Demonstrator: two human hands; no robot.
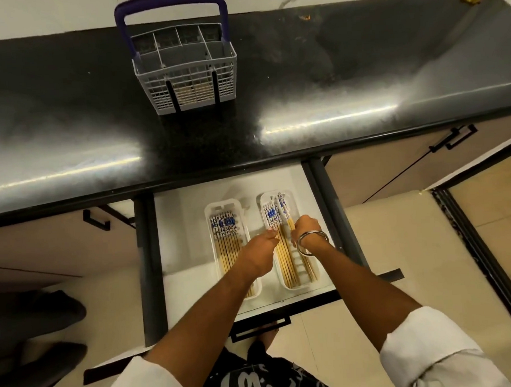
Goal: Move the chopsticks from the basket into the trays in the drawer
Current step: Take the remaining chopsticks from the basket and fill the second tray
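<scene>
Black countertop above, open drawer (304, 179) below.
Both hands work the right tray (319, 274): right hand (305, 227) pinching chopsticks (283, 218), left hand (265, 243) gripping others just beside; basket (187, 78) sits well behind the fingers.

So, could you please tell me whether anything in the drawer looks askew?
Yes: in the right tray, the chopsticks gripped by the right hand lie slanted across the straight ones. The left tray's set lies parallel.
</scene>
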